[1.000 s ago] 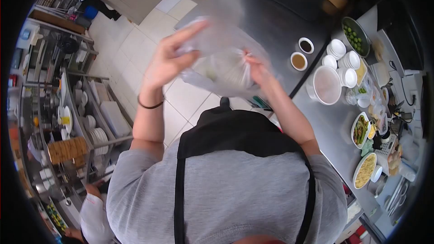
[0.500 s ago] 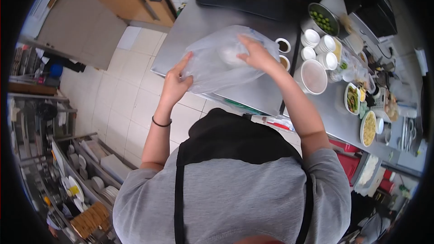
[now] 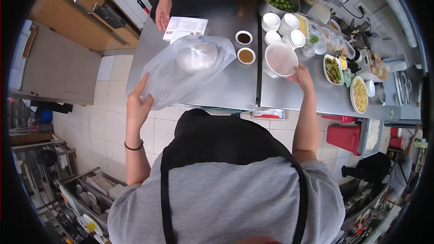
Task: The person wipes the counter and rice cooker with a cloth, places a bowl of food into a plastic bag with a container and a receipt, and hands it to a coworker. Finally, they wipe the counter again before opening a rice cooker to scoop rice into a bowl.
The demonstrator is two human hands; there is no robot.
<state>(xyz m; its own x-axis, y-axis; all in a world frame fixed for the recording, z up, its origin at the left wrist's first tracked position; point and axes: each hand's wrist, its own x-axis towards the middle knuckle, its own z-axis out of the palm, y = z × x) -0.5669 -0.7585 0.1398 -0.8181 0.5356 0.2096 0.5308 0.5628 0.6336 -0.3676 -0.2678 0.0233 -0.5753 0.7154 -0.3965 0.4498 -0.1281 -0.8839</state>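
My left hand (image 3: 139,101) pinches the near left edge of a clear plastic bag (image 3: 158,83) spread on the steel table. Inside the bag lies a tied, rounded bundle in thin whitish plastic (image 3: 197,58); its contents are hard to see. Over on the right, my right hand (image 3: 302,77) grips the lower right side of a round white tub (image 3: 281,59) with a translucent lid. Between the bag and the tub sit a small cup of dark sauce (image 3: 244,37) and another of brown sauce (image 3: 246,56).
Another person's hand (image 3: 163,13) is beside a white printed box (image 3: 187,26) behind the bag. Stacked white bowls (image 3: 289,23), a pot of green fruit (image 3: 280,2), a vegetable dish (image 3: 333,69) and a pale-yellow food dish (image 3: 360,95) crowd the right counter.
My right hand has left the bag, moved right and taken hold of the tub. The white box is nearer the bag, and another person's hand has come into view. The camera view has shifted.
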